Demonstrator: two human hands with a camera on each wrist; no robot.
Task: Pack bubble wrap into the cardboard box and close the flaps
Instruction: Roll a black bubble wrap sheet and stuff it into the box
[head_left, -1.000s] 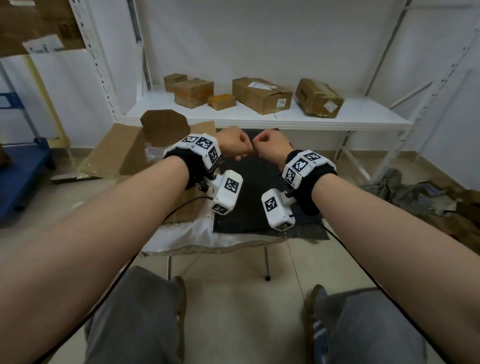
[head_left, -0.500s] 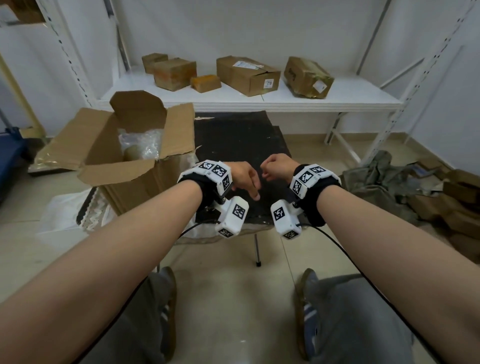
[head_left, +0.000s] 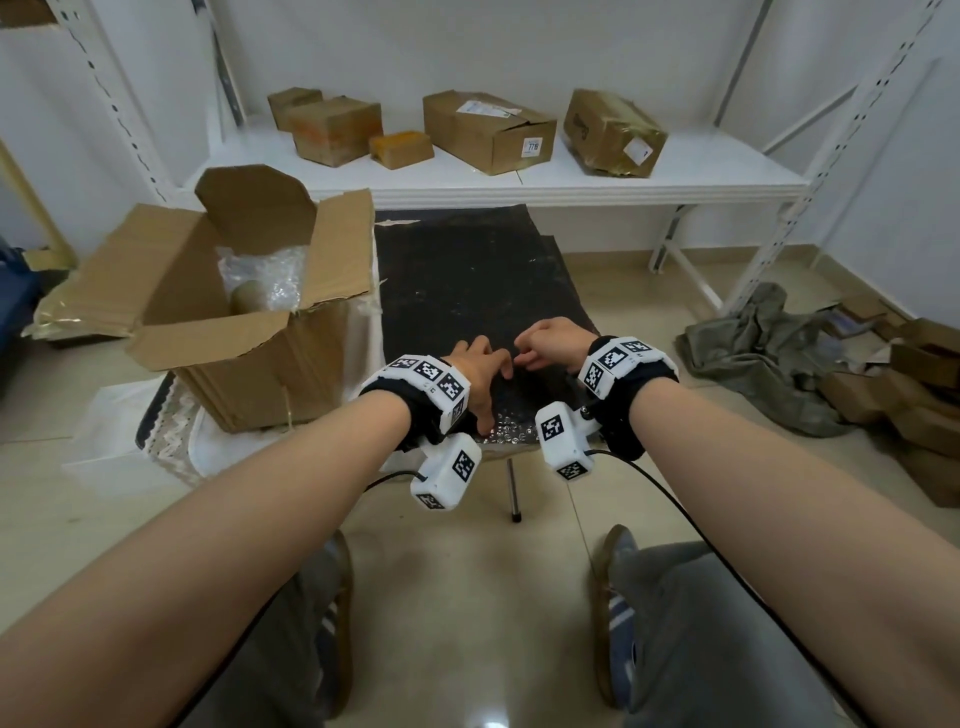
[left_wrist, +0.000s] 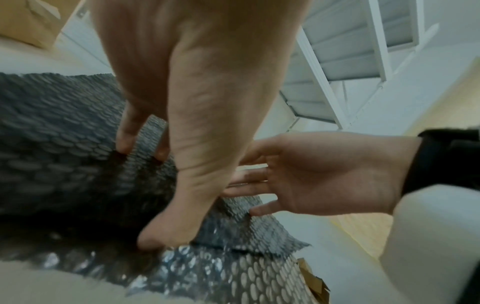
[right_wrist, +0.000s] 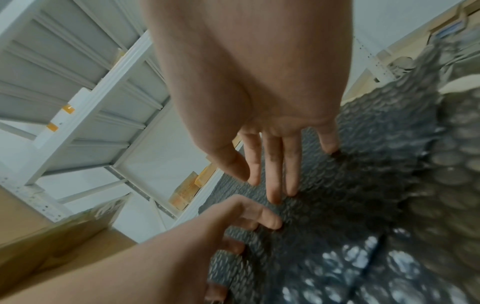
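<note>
Now the bubble wrap (head_left: 483, 291) lies spread on the worktop (head_left: 171, 415), just right of the open cardboard box (head_left: 244, 353). Left hand (head_left: 478, 371) pinches a fold near its front edge; right hand (head_left: 553, 343) hovers beside, fingers spread loosely.

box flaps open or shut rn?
Open. All four flaps of the cardboard box stand or splay outward, and bubble wrap shows inside through the open top.
</note>
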